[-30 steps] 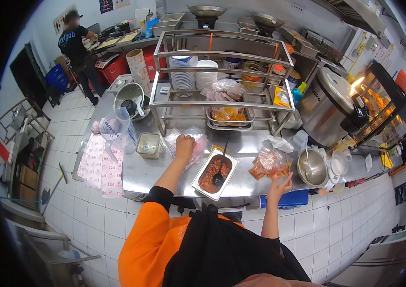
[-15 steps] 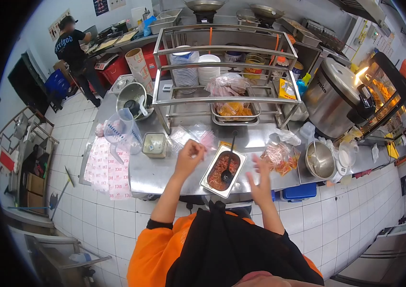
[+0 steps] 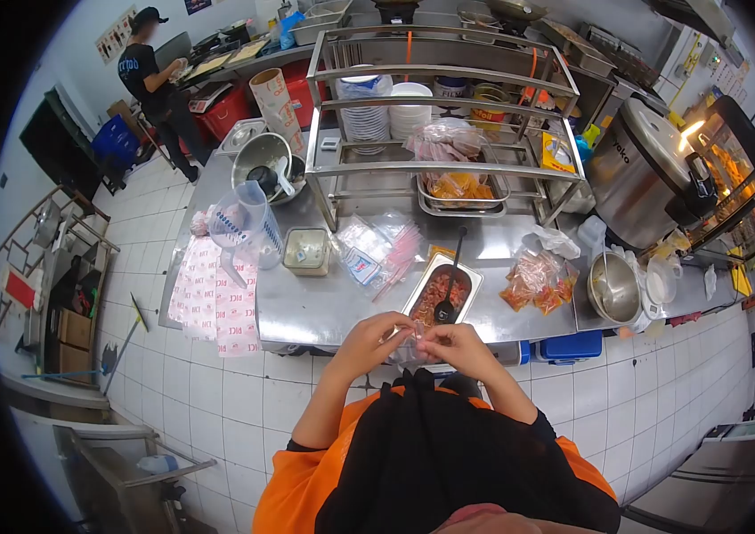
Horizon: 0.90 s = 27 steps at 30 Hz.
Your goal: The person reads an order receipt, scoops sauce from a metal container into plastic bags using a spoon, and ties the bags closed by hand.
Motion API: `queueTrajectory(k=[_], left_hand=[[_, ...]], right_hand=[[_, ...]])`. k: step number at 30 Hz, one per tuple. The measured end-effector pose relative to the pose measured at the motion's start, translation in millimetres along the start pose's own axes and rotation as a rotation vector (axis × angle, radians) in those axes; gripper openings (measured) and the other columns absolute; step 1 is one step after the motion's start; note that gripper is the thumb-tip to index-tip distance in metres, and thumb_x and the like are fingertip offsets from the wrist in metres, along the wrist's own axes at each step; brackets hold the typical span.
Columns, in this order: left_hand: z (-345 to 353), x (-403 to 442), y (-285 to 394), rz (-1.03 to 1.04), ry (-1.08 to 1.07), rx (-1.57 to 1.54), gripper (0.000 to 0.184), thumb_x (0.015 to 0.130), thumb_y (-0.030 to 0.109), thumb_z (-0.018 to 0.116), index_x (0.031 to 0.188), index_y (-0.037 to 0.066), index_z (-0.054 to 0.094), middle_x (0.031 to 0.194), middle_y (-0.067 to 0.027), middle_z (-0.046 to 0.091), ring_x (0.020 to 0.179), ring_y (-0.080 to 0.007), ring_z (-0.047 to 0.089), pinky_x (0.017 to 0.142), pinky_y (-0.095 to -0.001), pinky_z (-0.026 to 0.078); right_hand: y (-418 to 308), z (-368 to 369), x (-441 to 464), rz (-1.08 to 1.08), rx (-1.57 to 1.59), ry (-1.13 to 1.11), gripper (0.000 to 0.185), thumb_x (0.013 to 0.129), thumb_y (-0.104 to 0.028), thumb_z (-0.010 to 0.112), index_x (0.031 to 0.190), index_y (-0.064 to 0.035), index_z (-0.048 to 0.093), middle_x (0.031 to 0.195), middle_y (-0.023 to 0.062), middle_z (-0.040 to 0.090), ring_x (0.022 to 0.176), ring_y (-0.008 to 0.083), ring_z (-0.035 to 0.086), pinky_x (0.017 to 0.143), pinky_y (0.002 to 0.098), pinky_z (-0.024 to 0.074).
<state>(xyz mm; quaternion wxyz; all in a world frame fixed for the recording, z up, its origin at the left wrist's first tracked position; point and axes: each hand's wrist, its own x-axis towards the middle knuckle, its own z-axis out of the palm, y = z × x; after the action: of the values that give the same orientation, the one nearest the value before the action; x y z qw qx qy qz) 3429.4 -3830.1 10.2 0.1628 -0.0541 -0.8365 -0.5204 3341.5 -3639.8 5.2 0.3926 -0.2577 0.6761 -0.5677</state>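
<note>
1. Work at the near edge of the steel table [image 3: 297, 313].
2. Avoid brushing the tray [image 3: 474, 296] of red mixture [image 3: 434, 292], just ahead.
3. Leave the black ladle [image 3: 444, 311] resting there undisturbed.
4. Match tension between left hand [image 3: 372, 342] and right hand [image 3: 460, 346], now pinching with thumb and fingertips.
5. Tug gently on the clear bag [image 3: 408, 354], gripped between both, just before the tray.

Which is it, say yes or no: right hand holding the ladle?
No, the right hand pinches clear plastic; the ladle rests in the tray.
</note>
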Motion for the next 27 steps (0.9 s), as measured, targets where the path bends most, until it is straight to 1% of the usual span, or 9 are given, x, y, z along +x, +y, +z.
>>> queueTrajectory(k=[2, 4, 6, 9, 12, 16, 22, 24, 27], left_hand=[[-4, 9, 0, 0.273, 0.101, 0.319, 0.012, 0.083, 0.010, 0.067, 0.094, 0.006, 0.064, 0.078, -0.0059, 0.061, 0.059, -0.0139, 0.052, 0.052, -0.0265, 0.039], [-5, 12, 5, 0.364, 0.127, 0.399, 0.015, 0.081, 0.015, 0.070, 0.093, 0.007, 0.065, 0.076, -0.0068, 0.061, 0.057, -0.0161, 0.052, 0.052, -0.0265, 0.039], [-2, 5, 10, 0.271, 0.071, 0.245, 0.021, 0.078, 0.020, 0.074, 0.091, 0.008, 0.064, 0.068, -0.0064, 0.059, 0.052, -0.0168, 0.050, 0.050, -0.0258, 0.039], [12, -7, 21, -0.084, 0.020, 0.353, 0.024, 0.074, 0.022, 0.077, 0.085, 0.007, 0.062, 0.052, -0.0050, 0.050, 0.042, -0.0153, 0.045, 0.044, -0.0245, 0.035], [16, -6, 31, -0.160, 0.099, 0.259, 0.025, 0.076, 0.023, 0.076, 0.077, 0.005, 0.059, 0.043, -0.0015, 0.044, 0.037, -0.0102, 0.041, 0.041, -0.0241, 0.032], [28, -19, 11, -0.321, -0.085, -0.069, 0.026, 0.084, 0.023, 0.069, 0.072, 0.002, 0.059, 0.049, -0.0022, 0.050, 0.043, -0.0064, 0.047, 0.043, -0.0235, 0.035], [24, -22, 19, -0.487, -0.186, -0.383, 0.028, 0.088, 0.021, 0.061, 0.071, 0.000, 0.061, 0.052, -0.0061, 0.052, 0.051, -0.0070, 0.051, 0.048, -0.0265, 0.040], [26, -25, 26, -0.494, -0.185, -0.243, 0.025, 0.085, 0.020, 0.062, 0.069, 0.000, 0.062, 0.053, -0.0064, 0.053, 0.049, -0.0113, 0.052, 0.049, -0.0286, 0.041], [29, -24, 23, -0.228, -0.035, 0.316, 0.021, 0.079, 0.014, 0.063, 0.064, 0.000, 0.060, 0.052, -0.0026, 0.054, 0.053, -0.0169, 0.057, 0.054, -0.0280, 0.044]], right_hand=[[5, -1, -2, 0.031, 0.051, -0.055, 0.013, 0.088, -0.012, 0.065, 0.091, 0.0007, 0.067, 0.078, 0.0016, 0.067, 0.071, 0.0053, 0.060, 0.064, 0.0207, 0.0479], [9, 1, -6, 0.053, 0.041, -0.069, 0.012, 0.088, -0.011, 0.065, 0.091, 0.0005, 0.067, 0.077, 0.0010, 0.067, 0.072, 0.0044, 0.059, 0.063, 0.0202, 0.0468], [5, 8, -12, 0.009, 0.027, -0.015, 0.012, 0.088, -0.011, 0.066, 0.091, 0.0008, 0.066, 0.075, 0.0000, 0.065, 0.071, 0.0039, 0.058, 0.062, 0.0204, 0.0461], [7, 23, -16, -0.096, -0.005, 0.067, 0.012, 0.087, -0.010, 0.067, 0.090, 0.0006, 0.065, 0.072, -0.0009, 0.063, 0.068, 0.0033, 0.056, 0.060, 0.0210, 0.0452], [18, 24, -18, -0.125, -0.067, 0.172, 0.012, 0.086, -0.010, 0.068, 0.088, 0.0001, 0.063, 0.069, -0.0009, 0.060, 0.066, 0.0033, 0.054, 0.059, 0.0218, 0.0445], [12, 19, -25, -0.079, -0.148, 0.207, 0.010, 0.086, -0.006, 0.066, 0.084, 0.0004, 0.059, 0.069, -0.0011, 0.058, 0.064, 0.0027, 0.053, 0.056, 0.0208, 0.0424], [14, 19, -33, 0.030, 0.340, 0.039, 0.008, 0.088, -0.010, 0.063, 0.086, -0.0024, 0.060, 0.064, -0.0025, 0.056, 0.053, 0.0046, 0.048, 0.050, 0.0212, 0.0383], [30, 17, -32, -0.115, 0.058, 0.227, 0.011, 0.088, -0.012, 0.064, 0.086, -0.0025, 0.059, 0.065, 0.0002, 0.059, 0.056, 0.0077, 0.055, 0.052, 0.0241, 0.0426], [26, 20, -33, -0.254, -0.459, 0.451, 0.010, 0.087, -0.013, 0.064, 0.090, -0.0040, 0.059, 0.067, 0.0048, 0.063, 0.061, 0.0129, 0.063, 0.053, 0.0278, 0.0468]])
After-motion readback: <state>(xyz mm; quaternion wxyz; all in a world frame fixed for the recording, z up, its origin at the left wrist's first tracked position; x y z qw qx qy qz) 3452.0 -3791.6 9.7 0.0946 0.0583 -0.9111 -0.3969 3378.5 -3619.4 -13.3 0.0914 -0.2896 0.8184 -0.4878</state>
